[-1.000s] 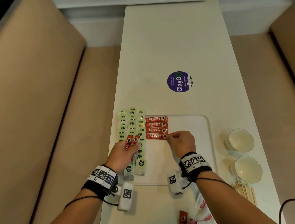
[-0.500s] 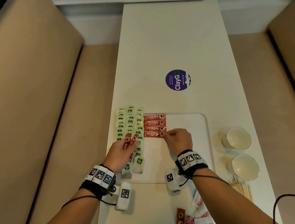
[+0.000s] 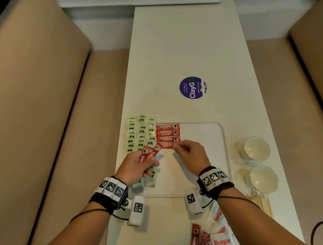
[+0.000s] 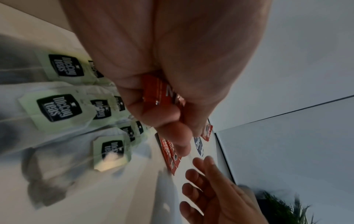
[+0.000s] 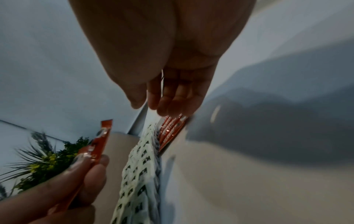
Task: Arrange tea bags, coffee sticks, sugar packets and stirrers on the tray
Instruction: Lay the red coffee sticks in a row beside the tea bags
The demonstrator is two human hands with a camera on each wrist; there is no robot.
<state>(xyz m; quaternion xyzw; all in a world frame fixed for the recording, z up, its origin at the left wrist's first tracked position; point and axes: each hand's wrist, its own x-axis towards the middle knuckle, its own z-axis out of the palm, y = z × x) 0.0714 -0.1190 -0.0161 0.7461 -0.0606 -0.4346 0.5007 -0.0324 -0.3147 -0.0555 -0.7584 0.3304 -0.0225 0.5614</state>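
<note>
My left hand [image 3: 136, 166] pinches two coffee sticks [image 3: 149, 154] above the tray's [image 3: 204, 157] left side, over the tea bags [image 3: 141, 133] lined along that edge. My right hand [image 3: 191, 155], fingers loosely extended and holding nothing, hovers by the nearest of four sticks [image 3: 167, 135] laid on the tray's far left corner
</note>
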